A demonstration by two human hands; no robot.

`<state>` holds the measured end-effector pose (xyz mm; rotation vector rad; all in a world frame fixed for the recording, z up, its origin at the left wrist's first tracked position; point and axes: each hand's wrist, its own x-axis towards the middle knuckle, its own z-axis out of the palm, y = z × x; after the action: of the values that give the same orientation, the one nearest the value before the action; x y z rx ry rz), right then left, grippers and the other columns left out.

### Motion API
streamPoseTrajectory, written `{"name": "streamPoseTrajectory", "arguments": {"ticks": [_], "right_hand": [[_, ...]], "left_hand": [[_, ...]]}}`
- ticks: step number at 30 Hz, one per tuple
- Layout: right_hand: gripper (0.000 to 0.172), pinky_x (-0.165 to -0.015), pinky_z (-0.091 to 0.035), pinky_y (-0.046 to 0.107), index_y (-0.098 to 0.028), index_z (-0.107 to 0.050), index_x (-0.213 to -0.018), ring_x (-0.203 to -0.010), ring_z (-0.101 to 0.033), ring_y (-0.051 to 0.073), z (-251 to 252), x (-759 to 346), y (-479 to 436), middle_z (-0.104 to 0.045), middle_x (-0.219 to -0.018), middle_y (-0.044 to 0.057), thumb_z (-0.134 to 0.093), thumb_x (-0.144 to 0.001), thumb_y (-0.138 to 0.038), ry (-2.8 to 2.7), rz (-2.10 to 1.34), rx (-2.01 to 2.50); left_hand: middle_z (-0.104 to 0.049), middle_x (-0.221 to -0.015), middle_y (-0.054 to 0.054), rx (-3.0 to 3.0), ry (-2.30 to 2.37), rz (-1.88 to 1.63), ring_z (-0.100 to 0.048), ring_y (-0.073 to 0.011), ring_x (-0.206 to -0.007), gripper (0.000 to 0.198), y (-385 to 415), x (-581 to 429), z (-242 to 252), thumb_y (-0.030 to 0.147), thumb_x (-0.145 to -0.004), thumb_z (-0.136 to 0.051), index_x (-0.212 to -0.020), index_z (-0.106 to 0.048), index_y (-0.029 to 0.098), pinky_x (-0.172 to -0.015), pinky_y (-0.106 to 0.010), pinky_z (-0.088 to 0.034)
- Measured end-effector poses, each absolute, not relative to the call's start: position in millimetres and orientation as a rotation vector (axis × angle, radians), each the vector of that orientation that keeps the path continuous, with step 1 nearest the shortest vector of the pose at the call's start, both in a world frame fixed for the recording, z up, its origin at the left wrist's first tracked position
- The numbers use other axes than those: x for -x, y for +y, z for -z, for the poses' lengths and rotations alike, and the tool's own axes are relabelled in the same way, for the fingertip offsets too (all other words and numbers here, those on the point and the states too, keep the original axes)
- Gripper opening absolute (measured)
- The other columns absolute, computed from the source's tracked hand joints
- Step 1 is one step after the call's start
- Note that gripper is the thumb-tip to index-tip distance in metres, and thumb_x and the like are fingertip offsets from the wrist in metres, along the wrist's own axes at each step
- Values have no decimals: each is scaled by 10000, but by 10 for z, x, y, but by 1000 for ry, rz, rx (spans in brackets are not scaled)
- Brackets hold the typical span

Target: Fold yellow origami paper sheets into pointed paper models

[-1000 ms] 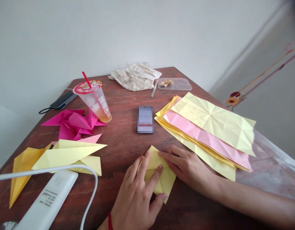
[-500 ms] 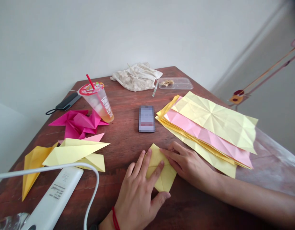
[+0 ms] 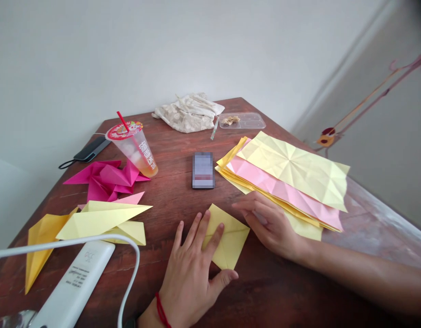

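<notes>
A folded square of pale yellow paper [image 3: 232, 241] lies on the wooden table with one corner pointing away from me. My left hand [image 3: 198, 269] rests flat over its left side, fingers spread, the index fingertip pressing on the paper and the thumb by its near edge. A red cord circles the left wrist. Just right of the paper, my right hand [image 3: 266, 223] hovers apart from it, fingers loosely curled and holding nothing I can see. Creases run across the square.
Creased yellow and pink sheets [image 3: 288, 166] lie stacked at right. A phone [image 3: 203, 171] is at centre. On the left are a drink cup [image 3: 137, 152], folded magenta paper [image 3: 106, 178], yellow folded pieces [image 3: 97, 218] and a white power bank [image 3: 75, 282] with a cable.
My right hand has come off the yellow paper and moved up and right. The left hand stays on the paper, its fingers a little more spread. The view has shifted slightly.
</notes>
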<state>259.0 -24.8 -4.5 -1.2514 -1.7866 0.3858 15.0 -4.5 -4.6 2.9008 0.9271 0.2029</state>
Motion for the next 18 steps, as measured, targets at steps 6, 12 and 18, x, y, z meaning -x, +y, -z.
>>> {"name": "streamPoseTrajectory", "arguments": {"ticks": [6,12,18], "right_hand": [[258,-742,-546,275,-180,-658,-1177,-843,-661,169,-14,-2508,-288,-670,-990,106,-486,-986,-152,-2187,-578,1066],[228,-733,-537,272,-195,-693,-1111,-829,-680,172,-35,-2489,-220,-717,-937,66,-530,-959,-144,-2057,-687,1300],[176,-729,-530,274,-181,-715,-1003,-818,-677,171,-62,-2493,-189,-729,-911,58,-551,-942,-154,-1988,-721,1356]], "left_hand": [[-306,-1622,-141,-2926,912,-221,-302,-363,-1470,806,-53,-145,60,675,-933,-430,-1590,-234,251,-1156,-607,-267],[-276,-1634,-139,-2936,920,-248,-309,-351,-1468,803,-57,-131,60,659,-943,-429,-1593,-215,241,-1157,-583,-275],[-270,-1641,-109,-2953,930,-204,-305,-319,-1477,762,-44,-121,44,636,-967,-397,-1595,-199,251,-1156,-555,-296]]}}
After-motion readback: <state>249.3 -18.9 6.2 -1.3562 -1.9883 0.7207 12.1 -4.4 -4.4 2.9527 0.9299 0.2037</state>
